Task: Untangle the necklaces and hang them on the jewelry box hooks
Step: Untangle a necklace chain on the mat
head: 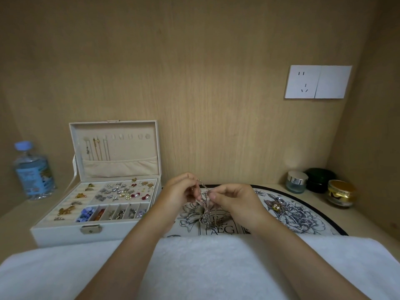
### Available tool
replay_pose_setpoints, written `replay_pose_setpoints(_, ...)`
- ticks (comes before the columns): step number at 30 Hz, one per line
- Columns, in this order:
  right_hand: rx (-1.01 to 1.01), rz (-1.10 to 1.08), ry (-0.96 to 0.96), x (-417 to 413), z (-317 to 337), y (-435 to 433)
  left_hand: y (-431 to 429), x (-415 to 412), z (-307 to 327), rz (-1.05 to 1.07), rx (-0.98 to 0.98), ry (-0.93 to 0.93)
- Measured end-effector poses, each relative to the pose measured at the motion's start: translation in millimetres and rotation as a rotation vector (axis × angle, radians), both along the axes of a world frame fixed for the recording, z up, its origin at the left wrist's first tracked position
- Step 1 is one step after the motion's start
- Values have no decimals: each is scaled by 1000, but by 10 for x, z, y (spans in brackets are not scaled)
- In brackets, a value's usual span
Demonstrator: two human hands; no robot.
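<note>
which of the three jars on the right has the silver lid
The clear glass jar, leftmost of the three. The dark green jar beside it is dark all over, and the rightmost jar has a gold lid.

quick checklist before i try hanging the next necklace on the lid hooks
1. Grip on the chains: left hand and right hand both pinch them near the top. ok
2. One necklace freed from the rest: they hang as one bunch down to the placemat. not ok
3. Where the knot sits: links too fine to see. cannot tell
4. Jewelry box lid open and upright. ok
5. Free hooks: bare, to the right of the hung necklaces. ok
</note>
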State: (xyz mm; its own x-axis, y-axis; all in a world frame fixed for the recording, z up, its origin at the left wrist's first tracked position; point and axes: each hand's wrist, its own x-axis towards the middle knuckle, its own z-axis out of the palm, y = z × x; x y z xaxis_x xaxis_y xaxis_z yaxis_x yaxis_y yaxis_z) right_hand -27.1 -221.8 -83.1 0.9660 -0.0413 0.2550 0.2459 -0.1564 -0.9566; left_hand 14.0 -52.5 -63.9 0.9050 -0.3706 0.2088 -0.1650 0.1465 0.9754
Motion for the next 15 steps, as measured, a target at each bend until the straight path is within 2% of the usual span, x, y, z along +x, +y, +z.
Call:
replay_pose_setpoints(2, -63, -38, 7, 6, -10, -12, -22, -9, -25, -56, -78, 95)
replay_pose_setpoints(4, -99, -51, 16, 16, -34, -7, -27, -28, -43, -96, -46, 130)
replay_pose_setpoints(8, -122, -47, -26, 11, -52, -30, -3, -91, -11, -58, 389, -28)
replay_pose_setpoints(10, -128, -22, -44, 5, -47, -49, 10, -88, -22, -50, 474, -91)
replay_pose_setpoints(15, -105, 29, 17, 10, -30, -50, -3, -71, -67, -60, 100, 33)
